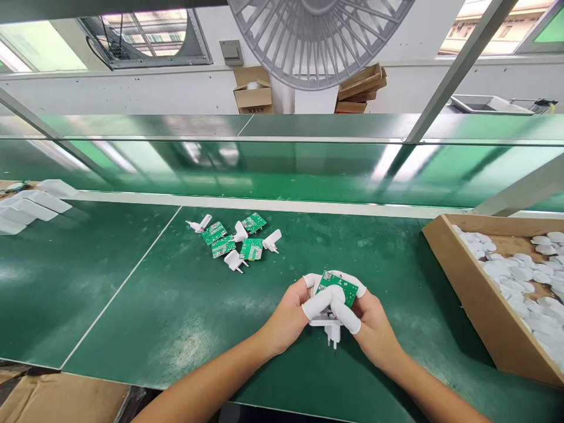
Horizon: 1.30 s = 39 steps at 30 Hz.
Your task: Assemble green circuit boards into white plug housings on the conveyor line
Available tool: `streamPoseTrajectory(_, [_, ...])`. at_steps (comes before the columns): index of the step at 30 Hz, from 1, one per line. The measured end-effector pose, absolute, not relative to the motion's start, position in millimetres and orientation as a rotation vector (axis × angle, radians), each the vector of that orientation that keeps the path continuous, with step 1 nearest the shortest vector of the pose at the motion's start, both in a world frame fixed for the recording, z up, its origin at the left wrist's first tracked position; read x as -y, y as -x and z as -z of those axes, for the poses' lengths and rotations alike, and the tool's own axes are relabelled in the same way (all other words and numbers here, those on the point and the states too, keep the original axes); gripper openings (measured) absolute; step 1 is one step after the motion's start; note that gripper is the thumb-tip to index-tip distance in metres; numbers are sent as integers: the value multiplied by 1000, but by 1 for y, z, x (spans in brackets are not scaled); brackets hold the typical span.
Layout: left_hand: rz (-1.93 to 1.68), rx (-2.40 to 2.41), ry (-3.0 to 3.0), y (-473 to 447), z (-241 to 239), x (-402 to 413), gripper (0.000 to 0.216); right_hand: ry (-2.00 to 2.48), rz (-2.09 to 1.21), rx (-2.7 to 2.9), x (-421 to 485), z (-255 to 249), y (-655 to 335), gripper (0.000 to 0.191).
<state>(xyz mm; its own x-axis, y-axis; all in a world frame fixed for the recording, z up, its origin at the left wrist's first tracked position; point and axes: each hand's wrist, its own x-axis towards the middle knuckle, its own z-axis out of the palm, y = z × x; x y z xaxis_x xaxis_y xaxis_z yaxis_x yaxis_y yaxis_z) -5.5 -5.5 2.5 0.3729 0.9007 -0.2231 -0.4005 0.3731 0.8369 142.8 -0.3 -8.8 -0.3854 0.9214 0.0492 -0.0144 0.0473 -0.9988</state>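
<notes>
Both hands meet over the green table, with white covers on several fingertips. Between them is a green circuit board [338, 286] with a white plug piece [333, 333] below it, two pins pointing toward me. My left hand [294, 308] grips the board from the left, its thumb across the top. From the other side my right hand [368, 317] holds it too, thumb crossing near the left one. The thumbs hide part of the board and where it meets the plug. Farther off, to the left, lie several loose circuit boards [251, 249] with white plug pieces [235, 261] attached or beside them.
At the right stands a cardboard box [480, 294] holding many white round pieces [520, 273]. White plastic trays [33, 205] sit at the far left. A fan [319, 41] hangs overhead in front. A raised ledge [273, 202] runs along the table's back.
</notes>
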Motion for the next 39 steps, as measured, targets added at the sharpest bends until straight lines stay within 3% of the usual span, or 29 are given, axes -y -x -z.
streamPoseTrajectory(4, [-979, -763, -768, 5, -2, 8, 29, 978, -1464, 1471, 4, 13, -141, 44])
streamPoseTrajectory(16, [-949, -698, -793, 2, 6, 11, 38, 1069, -1146, 1685, 5, 9, -145, 26])
streamPoseTrajectory(22, [-930, -791, -723, 1, 0, 10, 39, 1086, -1257, 1676, 4, 10, -144, 32])
streamPoseTrajectory(29, [-945, -854, -712, 1, 1, 10, 37, 1096, -1143, 1740, 4, 13, -145, 28])
streamPoseTrajectory(39, [-965, -782, -786, 2, 9, 10, 40, 1131, -1113, 1779, 2, 12, -143, 37])
